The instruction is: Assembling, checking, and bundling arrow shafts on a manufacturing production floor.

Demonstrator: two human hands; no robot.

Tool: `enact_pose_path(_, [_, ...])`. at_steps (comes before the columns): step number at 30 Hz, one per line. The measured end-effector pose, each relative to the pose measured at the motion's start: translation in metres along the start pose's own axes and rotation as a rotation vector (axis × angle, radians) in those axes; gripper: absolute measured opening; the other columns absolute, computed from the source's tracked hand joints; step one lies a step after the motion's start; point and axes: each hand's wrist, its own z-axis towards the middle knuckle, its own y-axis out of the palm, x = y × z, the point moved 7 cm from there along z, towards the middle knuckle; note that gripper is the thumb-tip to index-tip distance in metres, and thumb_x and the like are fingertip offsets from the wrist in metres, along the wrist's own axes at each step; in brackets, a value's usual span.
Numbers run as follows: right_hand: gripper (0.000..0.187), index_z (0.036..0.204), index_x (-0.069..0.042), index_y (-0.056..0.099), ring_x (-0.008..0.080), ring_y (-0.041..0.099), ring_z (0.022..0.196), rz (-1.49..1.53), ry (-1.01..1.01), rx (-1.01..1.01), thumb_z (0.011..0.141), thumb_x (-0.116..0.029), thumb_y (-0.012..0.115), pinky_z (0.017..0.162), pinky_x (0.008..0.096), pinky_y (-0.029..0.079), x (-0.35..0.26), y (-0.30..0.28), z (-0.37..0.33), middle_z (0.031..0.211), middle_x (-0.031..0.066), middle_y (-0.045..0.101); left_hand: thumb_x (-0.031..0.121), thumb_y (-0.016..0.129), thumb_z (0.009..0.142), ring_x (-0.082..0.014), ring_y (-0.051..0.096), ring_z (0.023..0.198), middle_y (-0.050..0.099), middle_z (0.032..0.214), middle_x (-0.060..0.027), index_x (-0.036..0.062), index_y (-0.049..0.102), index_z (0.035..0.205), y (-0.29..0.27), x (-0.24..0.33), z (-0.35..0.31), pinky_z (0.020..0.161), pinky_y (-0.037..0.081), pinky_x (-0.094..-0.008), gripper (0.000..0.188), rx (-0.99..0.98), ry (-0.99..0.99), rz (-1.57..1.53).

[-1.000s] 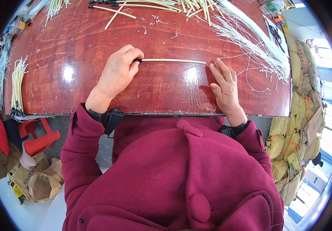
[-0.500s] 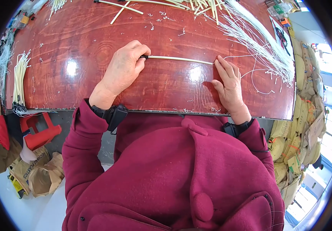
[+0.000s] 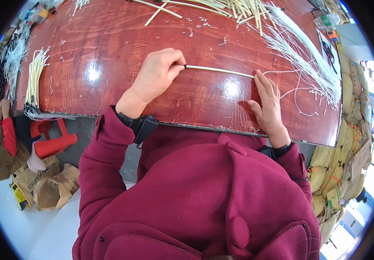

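Note:
A thin cream-coloured stick or tube lies across the red-brown table in front of me. My left hand is closed in a pinch on its black end, which is mostly hidden by thumb and index finger. At the opposite end, my right hand rests flat, fingers stretched and thumb apart, fingertips touching the stick's tip. White string runs from beside those fingertips toward a bundle of loose white strings at the right.
Several cream sticks pile up at the far edge. A bundle of black-ended sticks lies at the left. White scraps dot the table. To the left are a red stool and another person's hand; stacked sacks stand at the right.
My view has shifted, so the scene sits farther right. My left fingers have closed tighter over the black end, covering more of it. The right hand keeps its place at the other end.

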Motion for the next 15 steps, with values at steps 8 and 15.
enact_pose_path(8, [0.056, 0.136, -0.011, 0.063, 0.0381, 0.048, 0.130, -0.057, 0.054, 0.236, 0.083, -0.022, 0.077, 0.109, 0.0493, 0.038, -0.010, -0.027, 0.022, 0.150, 0.0139, 0.049, -0.002, 0.072, 0.083, -0.0314, 0.067, 0.075, 0.066, 0.082, -0.0157, -0.0022, 0.066, 0.089, 0.008, 0.021, -0.002, 0.067, 0.051, -0.0373, 0.008, -0.030, 0.162, 0.069])
enact_pose_path(15, [0.014, 0.095, -0.013, 0.071, 0.0256, 0.058, 0.109, -0.017, -0.117, 0.184, 0.081, -0.015, 0.074, 0.095, 0.0437, 0.046, -0.021, 0.008, 0.022, 0.111, -0.0003, 0.066, -0.002, 0.074, 0.083, -0.0251, 0.071, 0.077, 0.073, 0.087, -0.0149, -0.0028, 0.071, 0.090, 0.001, 0.019, -0.010, 0.071, 0.054, -0.0316, 0.008, 0.001, 0.149, 0.052])
